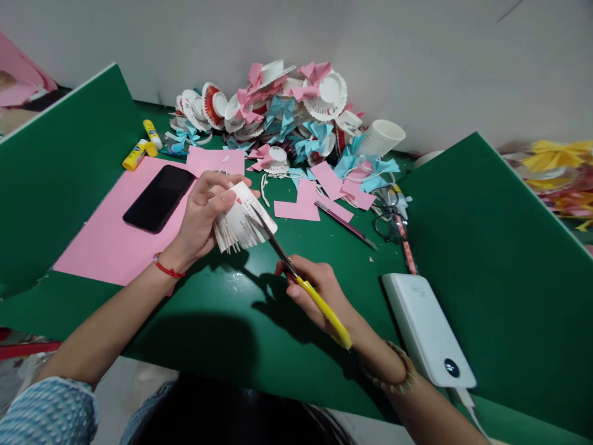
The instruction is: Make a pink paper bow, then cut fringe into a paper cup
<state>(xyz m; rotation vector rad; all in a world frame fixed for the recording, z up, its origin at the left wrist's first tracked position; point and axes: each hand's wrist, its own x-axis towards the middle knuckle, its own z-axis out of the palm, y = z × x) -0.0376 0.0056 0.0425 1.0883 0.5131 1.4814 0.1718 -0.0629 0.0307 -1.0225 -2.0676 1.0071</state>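
Two yellow glue sticks [141, 146], one black smartphone [159, 198], one white power bank [428, 330], one pair of yellow-handled scissors [296, 272], one pair of dark-framed glasses [390, 224] and one stack of white paper cups [380, 138] sit on the green table [222, 321].

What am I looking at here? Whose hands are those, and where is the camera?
There is no machine here, just a person. The camera sits on their head and looks down, so you see their own two arms. The left hand holds a white paper cup cut into strips. The right hand holds yellow-handled scissors, their blades at the cup. They work at a green table. On it lie a pink paper sheet with a black phone on top, two glue sticks, a white power bank, glasses, and a pile of paper crafts by the wall.
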